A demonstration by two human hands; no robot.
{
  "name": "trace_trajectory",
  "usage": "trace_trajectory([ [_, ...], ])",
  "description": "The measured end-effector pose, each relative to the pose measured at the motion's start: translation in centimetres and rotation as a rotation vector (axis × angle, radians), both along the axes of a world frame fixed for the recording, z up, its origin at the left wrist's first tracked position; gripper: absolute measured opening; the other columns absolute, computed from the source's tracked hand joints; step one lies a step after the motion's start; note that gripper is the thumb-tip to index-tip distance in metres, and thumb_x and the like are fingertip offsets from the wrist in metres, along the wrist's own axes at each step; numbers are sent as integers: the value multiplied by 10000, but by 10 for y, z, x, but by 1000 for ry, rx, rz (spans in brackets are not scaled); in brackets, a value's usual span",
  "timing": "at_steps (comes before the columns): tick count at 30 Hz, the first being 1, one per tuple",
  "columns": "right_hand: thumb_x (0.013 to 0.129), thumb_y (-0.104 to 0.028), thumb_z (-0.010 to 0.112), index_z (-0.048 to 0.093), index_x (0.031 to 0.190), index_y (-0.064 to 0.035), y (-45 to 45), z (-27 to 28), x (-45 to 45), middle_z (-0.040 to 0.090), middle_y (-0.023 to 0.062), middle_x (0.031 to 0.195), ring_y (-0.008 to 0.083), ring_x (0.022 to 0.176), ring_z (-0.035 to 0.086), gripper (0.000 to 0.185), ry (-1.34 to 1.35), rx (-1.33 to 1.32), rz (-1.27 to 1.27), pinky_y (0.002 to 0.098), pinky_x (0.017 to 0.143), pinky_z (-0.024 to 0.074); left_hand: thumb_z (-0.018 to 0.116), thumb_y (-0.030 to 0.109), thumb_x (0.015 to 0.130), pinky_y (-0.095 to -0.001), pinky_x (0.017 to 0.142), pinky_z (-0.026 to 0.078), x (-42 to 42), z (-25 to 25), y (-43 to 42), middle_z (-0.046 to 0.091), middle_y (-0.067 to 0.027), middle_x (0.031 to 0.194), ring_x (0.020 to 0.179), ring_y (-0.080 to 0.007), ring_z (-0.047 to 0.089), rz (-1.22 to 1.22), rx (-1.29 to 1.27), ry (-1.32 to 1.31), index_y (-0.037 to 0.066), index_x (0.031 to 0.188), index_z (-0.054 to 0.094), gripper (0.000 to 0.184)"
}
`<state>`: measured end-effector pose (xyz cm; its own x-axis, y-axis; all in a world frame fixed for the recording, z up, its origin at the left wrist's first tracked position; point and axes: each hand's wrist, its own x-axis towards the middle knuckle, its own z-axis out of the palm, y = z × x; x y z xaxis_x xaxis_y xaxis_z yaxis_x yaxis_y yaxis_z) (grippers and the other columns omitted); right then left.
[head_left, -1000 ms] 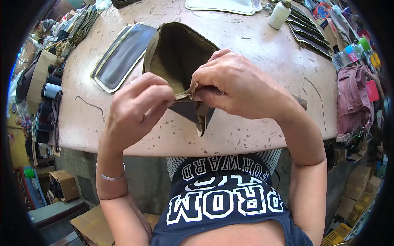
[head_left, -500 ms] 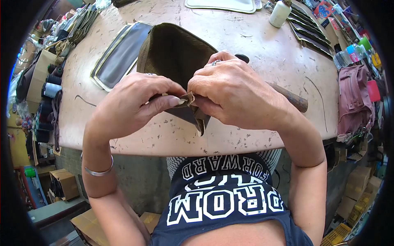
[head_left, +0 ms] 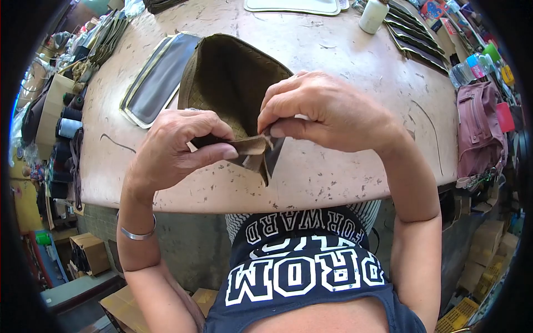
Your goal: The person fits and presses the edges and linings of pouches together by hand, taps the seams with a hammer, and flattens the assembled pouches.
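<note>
A brown pouch with a woven-pattern surface stands on the worktable, its wide mouth gaping towards the back. My left hand pinches the pouch's near edge between thumb and fingers. Just to its right, my right hand is closed on the same edge near the corner, thumb against fingertips. Between the two hands, a folded flap of lighter brown material sticks out, with a narrow end pointing down. My fingers hide part of the pouch's edge.
Flat dark panels with pale borders lie left of the pouch on the worktable. A white bottle and stacked dark pieces are at the back right. Thread spools line the left edge; a pink bag hangs right.
My left hand has shifted slightly down and left along the edge, and my right hand has risen a little. More of the folded flap shows between them. The pouch has moved slightly left.
</note>
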<state>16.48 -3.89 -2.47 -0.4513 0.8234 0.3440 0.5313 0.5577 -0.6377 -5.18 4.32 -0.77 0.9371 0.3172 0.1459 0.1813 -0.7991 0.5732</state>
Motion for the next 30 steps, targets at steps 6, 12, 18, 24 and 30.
trace_trajectory([
  [6,763,-159,618,630,798,-43,-7,-2,-15,611,76,766,229,805,594,122,-145,105,-28,370,802,418,683,66,667,-308,567,432,2,-5,-5,603,-67,689,608,-220,557,-27,103,-48,35,758,614,118],
  [12,743,-216,645,623,795,-96,-4,-11,-7,613,14,780,185,846,575,132,-163,188,-74,354,885,347,672,69,654,-309,571,416,-5,-12,-6,597,-56,694,606,-221,542,-23,150,-93,58,752,603,120],
  [18,756,-232,634,676,857,-150,12,-23,25,633,-23,847,153,1001,511,136,-231,188,-254,371,945,290,643,5,643,-298,540,399,-15,-14,-1,562,-77,665,587,-224,529,56,53,-68,17,739,568,122],
  [24,746,-243,649,652,905,-76,0,-9,5,638,66,877,221,995,542,230,-45,212,-155,398,927,347,686,106,697,-327,559,406,1,-15,-20,569,-68,682,594,-227,530,161,247,-136,54,781,578,146],
  [30,724,-142,656,634,890,-34,-12,-12,8,630,101,838,262,870,574,200,103,47,-99,372,830,431,712,122,666,-322,616,445,8,-7,-17,607,-62,771,683,-234,579,104,403,-170,71,874,569,257],
])
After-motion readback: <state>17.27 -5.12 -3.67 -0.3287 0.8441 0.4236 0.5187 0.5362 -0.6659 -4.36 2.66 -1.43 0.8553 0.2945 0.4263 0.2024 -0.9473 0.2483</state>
